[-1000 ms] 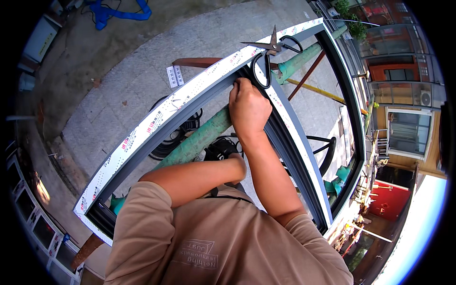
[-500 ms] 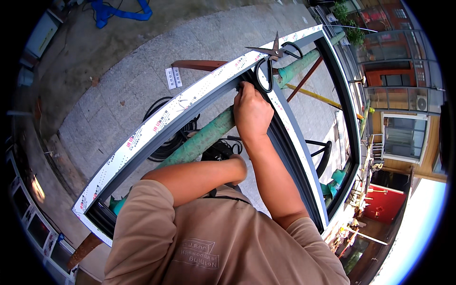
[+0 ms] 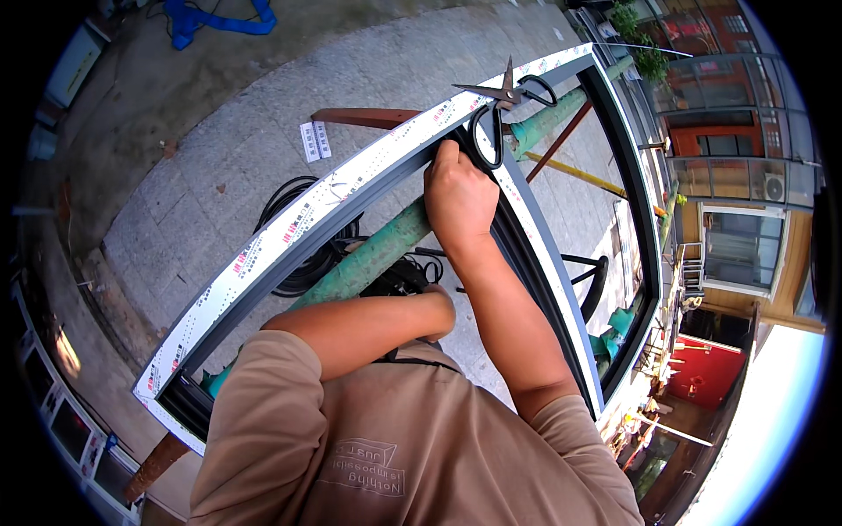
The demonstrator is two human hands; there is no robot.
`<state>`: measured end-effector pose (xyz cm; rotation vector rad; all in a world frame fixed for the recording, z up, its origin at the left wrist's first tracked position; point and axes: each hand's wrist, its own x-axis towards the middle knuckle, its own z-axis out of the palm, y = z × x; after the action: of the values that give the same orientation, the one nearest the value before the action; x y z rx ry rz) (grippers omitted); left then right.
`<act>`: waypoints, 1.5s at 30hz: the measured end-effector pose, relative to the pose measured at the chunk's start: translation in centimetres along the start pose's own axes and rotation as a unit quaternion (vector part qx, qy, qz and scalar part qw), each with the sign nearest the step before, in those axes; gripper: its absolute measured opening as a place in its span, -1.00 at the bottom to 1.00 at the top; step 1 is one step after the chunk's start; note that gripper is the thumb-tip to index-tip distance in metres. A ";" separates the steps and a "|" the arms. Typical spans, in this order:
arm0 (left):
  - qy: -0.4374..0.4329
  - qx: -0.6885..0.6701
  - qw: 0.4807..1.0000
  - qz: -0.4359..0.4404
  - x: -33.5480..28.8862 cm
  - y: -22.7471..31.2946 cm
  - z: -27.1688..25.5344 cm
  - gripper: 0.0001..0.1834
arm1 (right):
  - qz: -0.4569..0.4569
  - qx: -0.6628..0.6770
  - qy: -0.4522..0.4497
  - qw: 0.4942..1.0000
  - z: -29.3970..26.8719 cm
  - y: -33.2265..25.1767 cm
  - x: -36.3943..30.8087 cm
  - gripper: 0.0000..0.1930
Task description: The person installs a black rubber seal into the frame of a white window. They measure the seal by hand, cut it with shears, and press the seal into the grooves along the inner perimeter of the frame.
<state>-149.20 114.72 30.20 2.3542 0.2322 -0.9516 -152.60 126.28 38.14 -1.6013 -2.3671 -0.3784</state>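
A large window frame (image 3: 303, 216) of dark grey profile with white printed protective film lies before me, divided by a crossbar (image 3: 545, 230). My right hand (image 3: 462, 195) is closed, its fingers pressed together at the dark inner corner where the crossbar meets the far rail. Whatever those fingers pinch is hidden by the hand. Just beyond them, scissors (image 3: 500, 140) with black handles rest on the frame, blades spread. My left forearm (image 3: 377, 329) crosses low in front of my body, and the left hand is out of sight behind it.
Under the frame run a green-wrapped support pole (image 3: 364, 257) and a rusty brown bar (image 3: 364, 117). Coiled black strip (image 3: 303, 272) lies on the paving below. A white paper label (image 3: 314, 141) is on the ground, and blue straps (image 3: 215, 24) lie far left.
My right hand has shifted slightly left and away from me along the frame's corner, still closed. The scissors and my left arm stay in place; the view has moved a little.
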 end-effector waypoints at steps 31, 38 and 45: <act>0.159 -0.038 0.987 0.003 5.5 -0.9 3.5 -0.45 | 0.008 0.113 -0.104 0.988 -7.1 0.4 -5.8 -0.83; 0.140 -0.048 0.988 -0.034 5.8 -1.5 4.0 -0.45 | 0.010 0.137 -0.133 0.982 -7.3 1.3 -4.8 -0.80; 0.065 0.025 0.997 -0.020 12.7 -5.2 6.6 -0.53 | -0.037 0.147 -0.150 0.977 -5.2 1.9 -3.0 -0.43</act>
<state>-145.63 114.42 15.39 2.4685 0.3125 -0.8321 -149.39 122.59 42.07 -1.5217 -2.5547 0.2096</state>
